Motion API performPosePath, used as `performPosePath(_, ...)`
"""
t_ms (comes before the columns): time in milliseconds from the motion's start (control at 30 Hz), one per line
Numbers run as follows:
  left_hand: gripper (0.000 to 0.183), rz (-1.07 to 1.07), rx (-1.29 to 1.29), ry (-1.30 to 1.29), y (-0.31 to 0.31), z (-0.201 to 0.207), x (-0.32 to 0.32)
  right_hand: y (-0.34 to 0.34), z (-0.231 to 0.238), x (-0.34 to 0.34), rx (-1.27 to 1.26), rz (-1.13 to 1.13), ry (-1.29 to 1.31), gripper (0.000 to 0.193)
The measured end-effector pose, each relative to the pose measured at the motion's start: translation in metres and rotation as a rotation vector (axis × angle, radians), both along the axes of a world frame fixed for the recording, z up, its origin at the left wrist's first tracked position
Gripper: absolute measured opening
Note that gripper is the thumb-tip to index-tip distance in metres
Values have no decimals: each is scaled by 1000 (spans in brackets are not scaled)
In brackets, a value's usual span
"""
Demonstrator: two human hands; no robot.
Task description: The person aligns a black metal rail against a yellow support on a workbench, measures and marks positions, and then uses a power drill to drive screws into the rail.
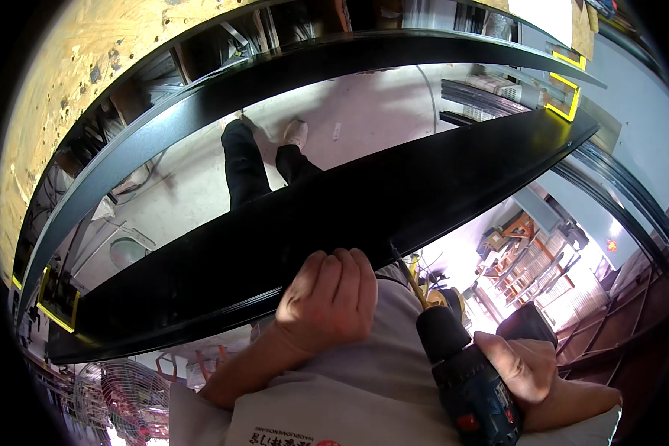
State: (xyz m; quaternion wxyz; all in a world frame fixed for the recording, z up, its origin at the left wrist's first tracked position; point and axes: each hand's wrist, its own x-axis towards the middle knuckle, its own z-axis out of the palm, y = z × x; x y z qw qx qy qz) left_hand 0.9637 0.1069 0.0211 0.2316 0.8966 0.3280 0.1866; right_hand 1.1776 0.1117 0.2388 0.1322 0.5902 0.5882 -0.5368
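A long black panel (223, 245) stretches slantwise in front of me, with a smooth dark face. My left hand (331, 297) is closed at its near edge, fingers curled together; the fingertips and thumb are hidden, so what they hold does not show. In my right hand (524, 364) is a cordless drill (472, 386), dark blue and black, gripped by its handle. Its long thin bit (412, 281) points up and left, and the tip is at the panel's near edge, just right of my left hand. Whether the tip touches the panel I cannot tell.
Yellow brackets (572, 100) stand at the panel's right end, and another yellow bracket (56, 301) at its left. Beyond lies a second long dark strip (163, 111). A wooden board (74, 82) is at upper left, a wire-guarded fan (123, 398) at lower left.
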Motion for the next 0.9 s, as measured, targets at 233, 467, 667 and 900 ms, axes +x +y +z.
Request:
performPosePath(233,16,-11,3,2,0,-3,-2,12,-8,-14,141,66,-92,48)
performPosePath(467,16,-23,16,8,0,-2,-3,23,-12,-22,188,150,-124,45)
performPosePath(667,16,-36,-7,9,3,-3,-5,28,-15,-26,96,72,-142,46)
performPosePath(900,20,-9,48,-22,0,1,-7,21,-6,-28,154,48,-77,54)
